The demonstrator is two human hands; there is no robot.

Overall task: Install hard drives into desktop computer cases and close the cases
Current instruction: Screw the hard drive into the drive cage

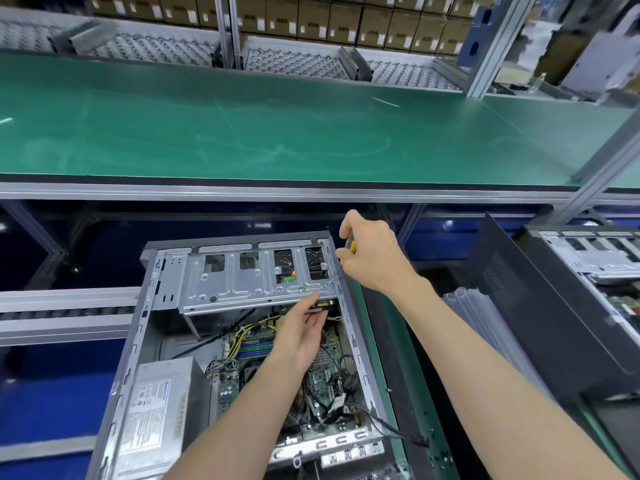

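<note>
An open desktop case (138, 341) lies on its side below me, motherboard and power supply (156, 410) exposed. A metal drive cage (235, 275) spans its far end. A hard drive (323, 305) sits under the cage's right part, mostly hidden. My left hand (301, 330) reaches into the case and holds the drive's near edge from below with thumb and fingers. My right hand (370, 251) grips a yellow-handled screwdriver (337, 270) whose tip meets the cage's right side.
A black side panel (540, 306) leans to the right, beside a second open case (595, 261). Clear plastic sheets (478, 313) lie between them. A green bench top (277, 126) stretches beyond, with roller racks and stacked cartons behind.
</note>
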